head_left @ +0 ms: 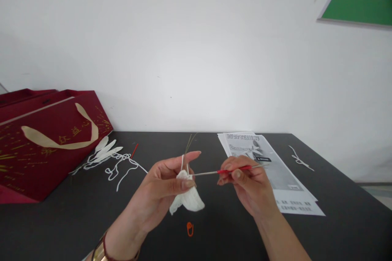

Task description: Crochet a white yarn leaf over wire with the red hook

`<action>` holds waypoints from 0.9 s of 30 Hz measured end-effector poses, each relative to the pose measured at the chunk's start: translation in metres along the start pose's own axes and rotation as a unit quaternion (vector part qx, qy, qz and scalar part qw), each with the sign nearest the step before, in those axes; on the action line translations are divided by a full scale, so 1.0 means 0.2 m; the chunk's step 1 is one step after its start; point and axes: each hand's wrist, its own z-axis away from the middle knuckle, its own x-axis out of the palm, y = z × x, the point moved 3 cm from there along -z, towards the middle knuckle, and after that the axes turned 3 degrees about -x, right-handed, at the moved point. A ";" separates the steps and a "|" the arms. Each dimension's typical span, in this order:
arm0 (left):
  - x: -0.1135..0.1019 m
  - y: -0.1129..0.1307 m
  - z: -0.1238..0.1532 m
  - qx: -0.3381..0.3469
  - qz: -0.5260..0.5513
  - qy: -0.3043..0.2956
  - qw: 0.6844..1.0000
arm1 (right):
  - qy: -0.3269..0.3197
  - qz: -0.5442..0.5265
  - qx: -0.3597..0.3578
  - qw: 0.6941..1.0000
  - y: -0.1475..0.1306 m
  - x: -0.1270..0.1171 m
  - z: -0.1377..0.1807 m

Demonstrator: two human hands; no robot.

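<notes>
Between its thumb and fingers, my left hand point(163, 185) pinches a white crocheted petal piece point(192, 200). Thin stems like wire point(190, 142) stick up from behind it, and white yarn point(183, 162) loops up by the index finger. My right hand point(249, 183) is closed around the red grip of a crochet hook point(208, 173). The metal tip of the hook points left and meets the top edge of the white piece. Whether yarn is caught on the tip is too small to tell. Below the hands, an orange stitch marker point(190, 229) lies on the black table point(220, 232).
Dark red gift bags point(58, 130) stand at the left. Beside them lie white crocheted petals point(105, 149), tangled white yarn point(118, 167) and a red stick point(134, 151). Printed sheets point(284, 179) rest at the right, near a short knotted white yarn piece point(300, 160). A white wall point(196, 61) rises behind.
</notes>
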 end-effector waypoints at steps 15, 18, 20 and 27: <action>0.01 0.00 0.01 -0.031 0.015 -0.027 0.999 | -0.067 0.025 -0.028 0.997 -0.02 -0.01 0.01; 0.00 0.00 0.01 -0.036 0.024 -0.040 0.998 | -0.080 0.036 -0.034 0.996 -0.03 -0.01 0.02; 0.00 0.00 0.01 -0.035 0.023 -0.053 0.998 | -0.091 0.044 -0.038 0.994 -0.04 -0.01 0.02; -0.01 0.00 0.02 -0.036 -0.032 -0.079 0.996 | -0.100 0.048 -0.041 0.993 -0.06 -0.01 0.02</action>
